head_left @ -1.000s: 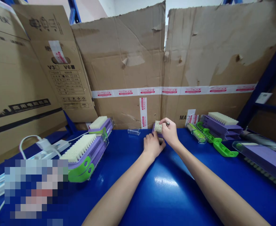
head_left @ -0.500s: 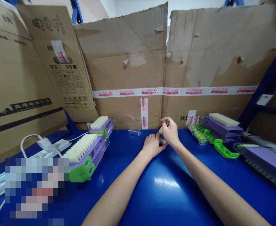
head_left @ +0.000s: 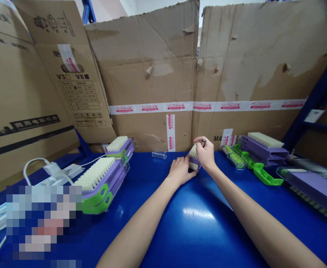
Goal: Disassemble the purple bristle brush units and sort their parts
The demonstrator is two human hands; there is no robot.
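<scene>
In the head view, a small purple brush block with cream bristles [head_left: 194,165] sits on the blue table, bristles upward. My left hand [head_left: 179,169] is closed round its left and near sides, thumb along the front end. My right hand [head_left: 206,153] is at its right edge, fingers curled round a slim tool with a dark metal end [head_left: 204,142]. Only that end shows, so its kind cannot be told. The right hand covers part of the bristles. A clear plastic cover [head_left: 159,155] lies left of the hands.
Two purple and green brush units [head_left: 98,182] stand at left beside a white power strip [head_left: 68,172]. At right are a purple body with bristles [head_left: 264,149], a green clip part [head_left: 267,176], a clear-and-green piece [head_left: 234,158] and another purple unit [head_left: 314,186]. Cardboard [head_left: 141,82] walls the back.
My right hand has shifted slightly right with the tool, uncovering more of the bristles. My left hand stays on the brush block. The camera view has tilted a little.
</scene>
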